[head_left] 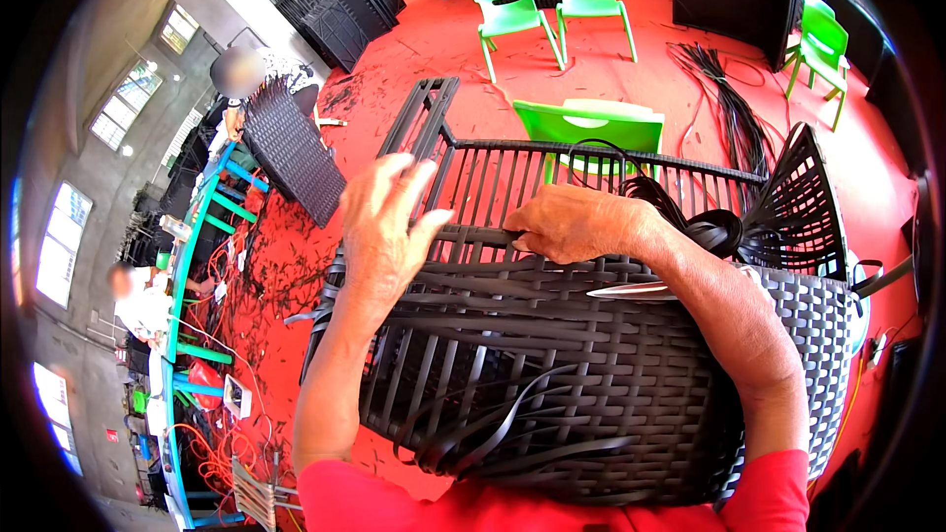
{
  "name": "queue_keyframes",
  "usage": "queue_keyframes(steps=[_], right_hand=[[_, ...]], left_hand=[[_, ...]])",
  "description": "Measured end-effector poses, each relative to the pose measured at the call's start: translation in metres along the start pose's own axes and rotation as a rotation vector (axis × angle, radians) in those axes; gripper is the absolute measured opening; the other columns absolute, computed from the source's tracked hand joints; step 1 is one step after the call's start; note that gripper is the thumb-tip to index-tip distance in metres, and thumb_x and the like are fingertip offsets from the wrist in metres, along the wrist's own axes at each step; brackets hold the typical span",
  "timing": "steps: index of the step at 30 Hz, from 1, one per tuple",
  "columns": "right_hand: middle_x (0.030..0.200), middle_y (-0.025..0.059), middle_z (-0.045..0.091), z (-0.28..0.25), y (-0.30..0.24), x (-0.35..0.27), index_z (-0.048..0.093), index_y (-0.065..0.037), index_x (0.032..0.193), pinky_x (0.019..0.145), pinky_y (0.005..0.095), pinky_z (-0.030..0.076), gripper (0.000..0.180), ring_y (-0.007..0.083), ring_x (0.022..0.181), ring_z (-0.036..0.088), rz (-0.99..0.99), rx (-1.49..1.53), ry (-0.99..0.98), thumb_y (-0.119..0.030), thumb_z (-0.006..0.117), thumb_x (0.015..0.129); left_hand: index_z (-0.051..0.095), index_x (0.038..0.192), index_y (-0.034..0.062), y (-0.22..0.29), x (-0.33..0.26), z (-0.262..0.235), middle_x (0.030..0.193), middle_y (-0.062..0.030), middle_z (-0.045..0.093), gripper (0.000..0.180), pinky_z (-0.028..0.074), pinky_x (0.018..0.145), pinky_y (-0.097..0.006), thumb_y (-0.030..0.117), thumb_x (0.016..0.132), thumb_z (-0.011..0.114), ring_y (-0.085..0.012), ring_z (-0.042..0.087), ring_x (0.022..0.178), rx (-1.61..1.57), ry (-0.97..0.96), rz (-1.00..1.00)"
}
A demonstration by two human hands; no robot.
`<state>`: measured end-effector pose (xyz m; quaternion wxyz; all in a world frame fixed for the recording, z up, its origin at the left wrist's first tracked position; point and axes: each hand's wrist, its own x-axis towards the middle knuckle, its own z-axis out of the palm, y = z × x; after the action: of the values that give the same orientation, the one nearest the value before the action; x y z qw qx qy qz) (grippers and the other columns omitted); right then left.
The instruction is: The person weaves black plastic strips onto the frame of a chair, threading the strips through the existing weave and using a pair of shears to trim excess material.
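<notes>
A partly woven black wicker furniture frame (pixel 631 355) lies across in front of me, with flat dark strips running over and under its bars. My left hand (pixel 384 227) is raised above the frame's left end, fingers spread and nothing in it. At the middle of the upper bar (pixel 463 236), my right hand (pixel 581 224) is closed, its thumb and fingers pinching a black strip there. Loose strip ends (pixel 493 433) hang in a bunch at the near side. Under my right forearm rests a pale, pointed, narrow thing (pixel 626 291).
Just beyond the frame stands a green chair (pixel 591 123); more green chairs (pixel 503 5) are farther back. Black strips lie bundled (pixel 729 99) on the red floor (pixel 443 128). At left, two people are near a blue-green bench (pixel 187 276), one beside a woven panel (pixel 291 153).
</notes>
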<state>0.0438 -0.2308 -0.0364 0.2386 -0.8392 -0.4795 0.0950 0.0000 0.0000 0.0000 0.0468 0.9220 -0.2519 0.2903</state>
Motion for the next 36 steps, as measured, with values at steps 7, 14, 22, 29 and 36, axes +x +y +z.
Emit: queue_keyframes(steps=[7,14,22,29,36], right_hand=[[0.073,0.0198,0.062,0.0,0.003,-0.005,0.06,-0.002,0.094,0.067,0.0497,0.047,0.017,0.0403,0.076,0.062,0.051,-0.145,-0.073,-0.017,0.053,0.09],[0.073,0.0193,0.062,0.004,0.006,0.001,0.06,-0.001,0.091,0.065,0.0486,0.047,0.016,0.0399,0.074,0.062,-0.005,-0.165,-0.011,-0.017,0.054,0.09],[0.08,0.0199,0.065,0.004,0.01,-0.015,0.062,-0.002,0.096,0.066,0.0482,0.049,0.019,0.0392,0.077,0.064,-0.1,-0.175,0.07,-0.009,0.06,0.078],[0.085,0.0195,0.068,-0.019,-0.016,0.003,0.068,-0.002,0.084,0.068,0.0462,0.052,0.027,0.0369,0.081,0.066,0.131,-0.195,-0.089,-0.027,0.057,0.089],[0.1,0.0166,0.067,-0.077,-0.02,-0.127,0.061,-0.006,0.115,0.075,0.0393,0.052,0.03,0.0297,0.09,0.066,0.098,-0.229,0.5,-0.025,0.06,0.091]], left_hand=[[0.066,0.101,-0.0035,0.009,-0.002,0.025,0.094,-0.0159,0.068,0.026,0.05,0.079,-0.035,0.014,0.082,0.068,-0.0284,0.066,0.086,-0.487,-0.369,-0.03],[0.067,0.1,-0.0029,0.006,-0.001,0.022,0.094,-0.0163,0.067,0.021,0.051,0.078,-0.034,0.009,0.083,0.066,-0.0293,0.066,0.085,-0.496,-0.345,0.035],[0.064,0.105,-0.0001,0.018,0.006,0.042,0.095,-0.014,0.066,0.021,0.048,0.074,-0.04,0.01,0.087,0.06,-0.0321,0.063,0.085,-0.403,-0.279,0.237],[0.063,0.091,-0.003,0.001,-0.004,0.048,0.076,-0.0154,0.061,0.039,0.044,0.069,-0.039,0.034,0.096,0.051,-0.0297,0.06,0.071,-0.495,-0.313,-0.003],[0.062,0.083,-0.0032,0.009,-0.017,0.024,0.067,-0.0115,0.056,0.042,0.04,0.065,-0.04,0.035,0.097,0.052,-0.0275,0.054,0.063,-0.589,-0.401,-0.234]])
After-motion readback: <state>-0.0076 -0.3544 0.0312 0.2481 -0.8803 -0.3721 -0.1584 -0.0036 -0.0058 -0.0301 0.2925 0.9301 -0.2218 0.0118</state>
